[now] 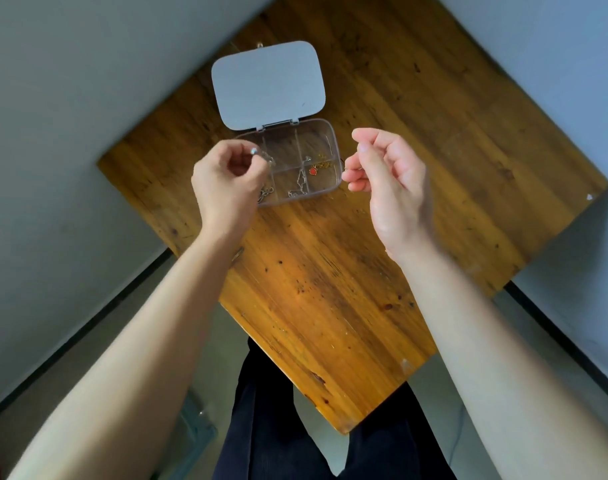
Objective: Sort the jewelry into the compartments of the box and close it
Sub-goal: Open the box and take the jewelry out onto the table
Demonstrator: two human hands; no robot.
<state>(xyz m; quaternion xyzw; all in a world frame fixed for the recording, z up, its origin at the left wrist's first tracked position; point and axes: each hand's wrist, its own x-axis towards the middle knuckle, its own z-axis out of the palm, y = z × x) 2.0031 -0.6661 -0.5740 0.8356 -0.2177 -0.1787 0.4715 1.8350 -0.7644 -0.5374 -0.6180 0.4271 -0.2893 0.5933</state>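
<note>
While the box (297,161) lies open, I see my left hand (226,178) pinching a silver chain (261,154); my right hand (389,174) is half-curled, its grip unclear.

Desk (330,271): wooden, seen corner-on.
Box (332,143): clear, compartmented, on desk; grey lid (267,84) open, lying flat behind.
Contents: silver chain (299,183) in near middle compartment; red pendant (313,171) and gold bits at right.
Left hand (226,178): over box's left end, pinching small silver piece (257,153).
Right hand (389,174): beside box's right end, fingers curled; any contents unclear.

Bare forearms, no sleeves/jewelry on wrists; dark navy ribbed trousers (261,427).
</note>
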